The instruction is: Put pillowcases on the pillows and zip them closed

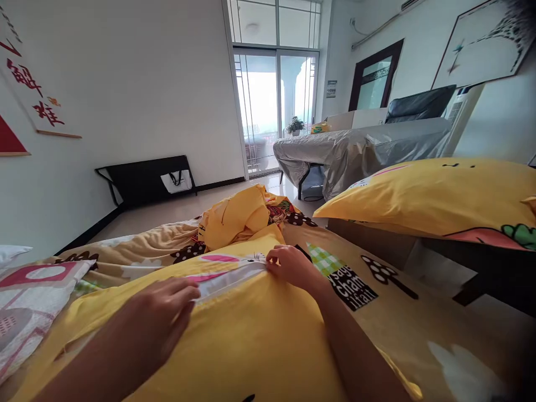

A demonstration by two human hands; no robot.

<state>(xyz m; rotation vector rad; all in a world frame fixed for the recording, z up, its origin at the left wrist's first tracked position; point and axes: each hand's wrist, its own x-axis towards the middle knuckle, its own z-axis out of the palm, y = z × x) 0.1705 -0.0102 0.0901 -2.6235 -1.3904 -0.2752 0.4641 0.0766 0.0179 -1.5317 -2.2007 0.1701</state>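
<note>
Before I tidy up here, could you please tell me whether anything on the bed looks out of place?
The crumpled yellow fabric bundle lies bunched beyond the yellow pillow, and the pillow's open end shows white filling between left hand and right hand.

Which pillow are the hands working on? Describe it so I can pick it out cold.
On the patterned bed cover, look nearest the camera: a yellow pillow under both hands. The left hand and right hand touch its open edge. Unlike the second yellow pillow at right, a white insert strip shows.
</note>
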